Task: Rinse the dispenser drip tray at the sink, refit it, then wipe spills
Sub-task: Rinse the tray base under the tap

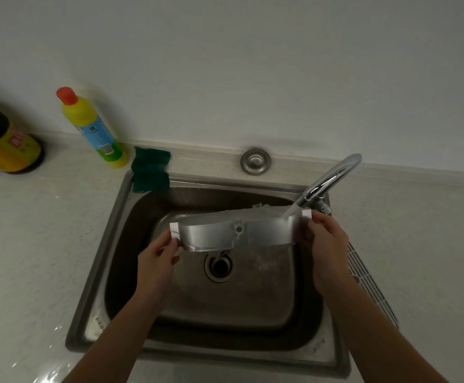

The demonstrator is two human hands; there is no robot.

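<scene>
A pale speckled tabletop [45,230] runs along a plain wall and carries a steel sink [98,299] set into it. The basin is wet, with a round drain [219,267] near its middle.

Over the basin, above the drain, the person holds a long silver drip tray [225,233] tipped up on edge, its broad face toward the camera. White tabs stick out at both of its ends. The left hand [157,261] has its grip clamped on the tray's left end, thumb in front and fingers behind. The right hand [326,244] has its grip clamped on the tray's right end in the same way. Both forearms reach in from the bottom of the view.

A chrome tap [330,178] curves in from the sink's back right corner, and water runs from its spout onto the tray's upper right part, then splashes into the basin below.

A white slotted grille [371,286] lies on the tabletop just beside the sink's right rim. A yellow bottle [92,128] with a red cap stands at the back left, and a yellow and black container [6,142] sits further left. A green cloth [150,172] hangs over the sink's back left corner. A round steel cap [255,161] sits behind the sink.
</scene>
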